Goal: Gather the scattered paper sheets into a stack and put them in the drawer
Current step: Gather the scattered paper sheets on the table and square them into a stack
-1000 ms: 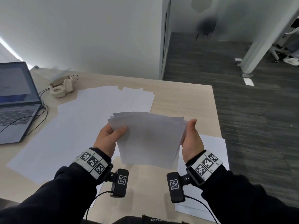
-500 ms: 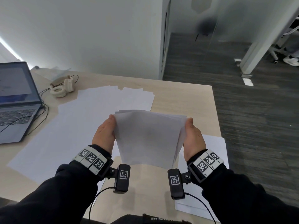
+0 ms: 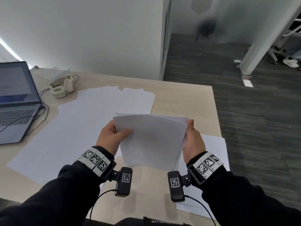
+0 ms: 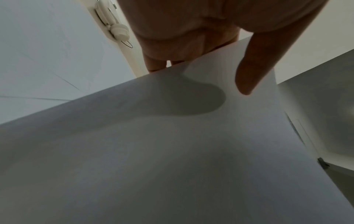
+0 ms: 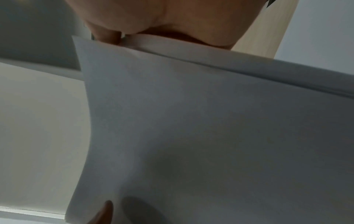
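I hold a bundle of white paper sheets [image 3: 153, 141] upright above the desk, bowed slightly toward me. My left hand [image 3: 112, 136] grips its left edge, thumb across the front face and fingers behind. My right hand [image 3: 193, 141] clasps the right edge, thumb up along the side. The left wrist view shows the thumb lying on the held sheets [image 4: 172, 151]; the right wrist view shows the same bundle [image 5: 210, 128] under the palm. More loose sheets [image 3: 81, 128] lie spread over the desk, and another pile [image 3: 216, 149] sits at the right edge. No drawer is in view.
An open laptop [image 3: 16, 98] stands at the left with cables trailing from it. Cream headphones [image 3: 62, 87] lie behind the spread sheets. The wooden desk [image 3: 184, 101] ends at the right, with dark carpet beyond. A white wall rises behind.
The left thumb has come back onto the front of the bundle after gripping the edge. The bundle stays upright between both hands, shifted only slightly.
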Demonstrator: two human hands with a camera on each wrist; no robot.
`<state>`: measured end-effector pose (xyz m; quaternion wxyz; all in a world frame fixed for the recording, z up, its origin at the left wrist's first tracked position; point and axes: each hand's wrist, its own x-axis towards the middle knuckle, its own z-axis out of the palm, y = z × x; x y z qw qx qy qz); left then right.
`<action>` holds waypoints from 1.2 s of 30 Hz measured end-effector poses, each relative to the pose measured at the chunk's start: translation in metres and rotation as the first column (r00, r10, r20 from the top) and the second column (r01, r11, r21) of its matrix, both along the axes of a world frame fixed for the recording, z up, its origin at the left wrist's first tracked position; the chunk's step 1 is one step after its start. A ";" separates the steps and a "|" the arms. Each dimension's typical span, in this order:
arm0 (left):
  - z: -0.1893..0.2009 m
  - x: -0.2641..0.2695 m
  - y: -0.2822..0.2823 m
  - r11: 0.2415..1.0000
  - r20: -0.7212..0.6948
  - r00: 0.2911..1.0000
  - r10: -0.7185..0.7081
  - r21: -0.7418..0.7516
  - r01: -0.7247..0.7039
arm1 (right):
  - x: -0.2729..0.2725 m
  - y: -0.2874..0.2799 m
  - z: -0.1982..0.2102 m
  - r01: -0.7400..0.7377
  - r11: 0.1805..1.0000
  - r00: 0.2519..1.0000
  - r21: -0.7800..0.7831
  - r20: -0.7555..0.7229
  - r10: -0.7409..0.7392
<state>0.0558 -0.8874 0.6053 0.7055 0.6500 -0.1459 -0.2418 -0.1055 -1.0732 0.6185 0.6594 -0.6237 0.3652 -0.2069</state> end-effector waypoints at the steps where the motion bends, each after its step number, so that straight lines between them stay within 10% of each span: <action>1: -0.002 0.000 0.001 1.000 -0.003 1.000 -0.007 0.002 0.007 | -0.001 0.003 0.001 -0.013 1.000 0.998 0.028 0.064 0.011; 10: -0.015 -0.007 0.009 0.992 -0.070 0.991 -0.112 0.045 0.115 | -0.010 0.009 -0.012 -0.219 0.971 0.910 -0.093 0.341 0.237; 30: -0.033 -0.016 0.001 0.947 0.009 0.994 -0.111 0.304 0.103 | -0.053 -0.005 -0.069 -0.307 0.942 0.952 -0.134 -0.046 0.304; 36: -0.021 -0.023 -0.036 0.948 -0.007 0.987 -0.160 0.279 0.155 | -0.073 -0.010 -0.069 -0.152 0.983 0.972 -0.098 -0.197 0.131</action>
